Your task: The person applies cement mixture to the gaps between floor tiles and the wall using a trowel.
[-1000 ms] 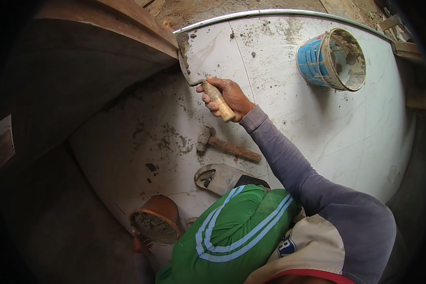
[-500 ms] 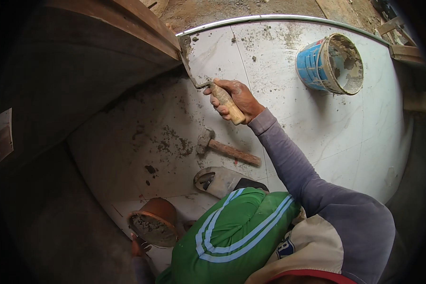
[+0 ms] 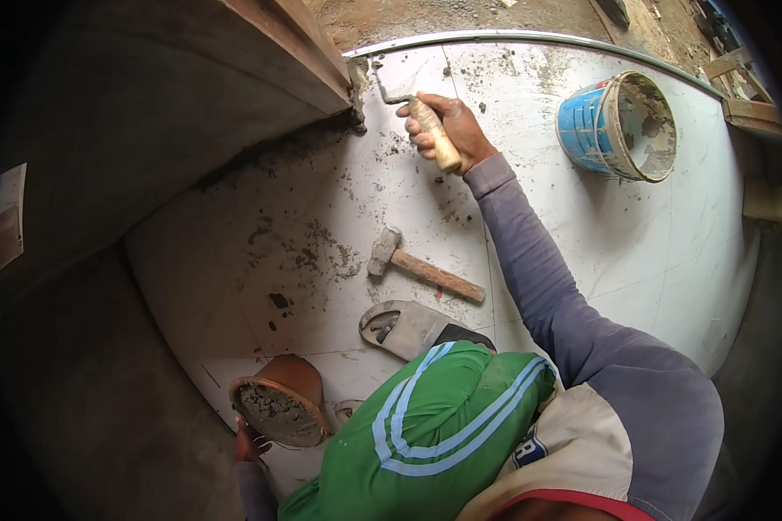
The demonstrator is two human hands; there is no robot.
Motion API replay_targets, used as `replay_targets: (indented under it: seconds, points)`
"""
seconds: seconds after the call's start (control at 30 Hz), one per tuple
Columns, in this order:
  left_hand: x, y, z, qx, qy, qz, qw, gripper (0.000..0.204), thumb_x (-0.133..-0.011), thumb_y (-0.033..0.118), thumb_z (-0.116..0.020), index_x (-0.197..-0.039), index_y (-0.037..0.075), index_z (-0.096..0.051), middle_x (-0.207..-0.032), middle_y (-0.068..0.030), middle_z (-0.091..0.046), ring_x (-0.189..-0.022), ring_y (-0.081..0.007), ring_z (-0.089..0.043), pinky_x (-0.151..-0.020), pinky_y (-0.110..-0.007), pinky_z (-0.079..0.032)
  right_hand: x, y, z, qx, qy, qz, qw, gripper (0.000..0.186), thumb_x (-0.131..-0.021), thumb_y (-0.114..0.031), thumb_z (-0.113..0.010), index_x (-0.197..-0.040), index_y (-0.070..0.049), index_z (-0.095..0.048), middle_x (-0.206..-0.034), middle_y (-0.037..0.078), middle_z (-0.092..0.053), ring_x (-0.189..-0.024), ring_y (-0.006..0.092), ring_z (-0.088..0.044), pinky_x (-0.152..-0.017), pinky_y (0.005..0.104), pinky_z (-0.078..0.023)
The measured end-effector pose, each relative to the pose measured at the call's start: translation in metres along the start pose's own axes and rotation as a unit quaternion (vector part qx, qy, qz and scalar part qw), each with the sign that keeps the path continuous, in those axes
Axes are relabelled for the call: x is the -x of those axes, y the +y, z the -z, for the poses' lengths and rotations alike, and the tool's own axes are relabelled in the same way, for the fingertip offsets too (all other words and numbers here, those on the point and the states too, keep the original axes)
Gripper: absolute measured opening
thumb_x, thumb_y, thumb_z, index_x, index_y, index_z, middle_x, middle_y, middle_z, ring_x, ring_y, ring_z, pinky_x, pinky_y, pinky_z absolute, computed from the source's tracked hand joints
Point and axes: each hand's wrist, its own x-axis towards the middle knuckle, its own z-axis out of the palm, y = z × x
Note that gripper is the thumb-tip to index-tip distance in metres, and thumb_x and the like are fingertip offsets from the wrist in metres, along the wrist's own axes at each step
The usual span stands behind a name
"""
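My right hand point(image 3: 447, 130) is closed round the wooden handle of a small trowel point(image 3: 434, 135). The trowel's thin blade, seen nearly edge-on, points to the far edge of the tiled floor point(image 3: 582, 260), beside wet grey mortar point(image 3: 358, 95) at the foot of a wooden frame point(image 3: 308, 43). Low on the left, my left hand point(image 3: 250, 443) is at the rim of an orange-brown bucket point(image 3: 291, 382) of grey mortar, its fingers apart and partly in shadow. A hammer point(image 3: 430, 271) with a wooden handle lies between my right hand and my sandalled foot point(image 3: 408, 328).
A blue and white bucket point(image 3: 586, 130), crusted with dried mortar inside, stands at the far right. A metal strip point(image 3: 513, 36) edges the tiles, with bare earth beyond. A dark wall point(image 3: 148, 130) rises on the left. Mortar crumbs point(image 3: 308, 247) are scattered over the tiles.
My right hand has moved the trowel away from me and a little right, off the wooden frame's foot. Mortar now shows there. The view has shifted slightly; my left hand stays by the bucket.
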Motion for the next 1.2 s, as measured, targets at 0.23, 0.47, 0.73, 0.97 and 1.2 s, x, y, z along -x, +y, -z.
replay_targets:
  seconds: [0.23,0.47,0.73,0.97,1.2]
  points:
    - [0.007,0.002,-0.019,0.008,0.050,-0.006,0.999,0.111,-0.100,0.092,-0.026,-0.160,0.001,-0.049,-0.146,-0.0231,-0.063,-0.125,-0.0371,-0.062,-0.106,-0.052,-0.050,-0.001,0.015,-0.005,-0.004,-0.021,-0.029,0.999,0.040,-0.116,-0.031,-0.042,-0.117,0.005,-0.059,-0.079,0.004,-0.061,-0.054,0.0069,-0.059,-0.040,0.0174,-0.055]
    - [0.003,-0.001,-0.009,0.004,0.013,-0.006,1.000,0.117,-0.095,0.096,-0.031,-0.165,0.003,-0.043,-0.154,-0.0226,-0.057,-0.130,-0.0400,-0.059,-0.110,-0.055,-0.047,0.035,0.036,-0.023,-0.019,-0.008,-0.049,0.999,0.042,-0.116,-0.035,-0.044,-0.116,0.003,-0.060,-0.079,0.006,-0.063,-0.054,0.0090,-0.060,-0.041,0.0235,-0.054]
    - [-0.018,-0.002,0.002,0.000,-0.018,-0.004,1.000,0.131,-0.085,0.105,-0.036,-0.169,0.005,-0.035,-0.162,-0.0249,-0.048,-0.139,-0.0455,-0.052,-0.114,-0.059,-0.043,0.032,0.048,-0.023,-0.045,-0.009,-0.093,0.995,0.044,-0.115,-0.040,-0.047,-0.119,0.002,-0.060,-0.079,0.004,-0.061,-0.053,0.0088,-0.057,-0.042,0.0243,-0.052]
    - [-0.024,-0.011,0.012,0.025,0.011,0.027,0.999,0.121,-0.094,0.099,-0.026,-0.165,0.003,-0.043,-0.154,-0.0242,-0.057,-0.130,-0.0399,-0.059,-0.110,-0.055,-0.047,0.054,0.036,-0.028,-0.048,0.000,-0.056,0.997,0.046,-0.116,-0.038,-0.046,-0.116,0.005,-0.065,-0.076,0.006,-0.064,-0.047,0.0088,-0.058,-0.035,0.0237,-0.052]
    - [-0.010,-0.013,0.000,0.018,0.016,0.005,1.000,0.122,-0.093,0.099,-0.021,-0.166,0.004,-0.043,-0.155,-0.0259,-0.055,-0.134,-0.0436,-0.056,-0.116,-0.058,-0.042,0.056,0.041,-0.039,-0.015,-0.009,-0.076,0.997,0.044,-0.115,-0.038,-0.048,-0.117,0.003,-0.062,-0.074,0.005,-0.063,-0.049,0.0099,-0.060,-0.038,0.0245,-0.053]
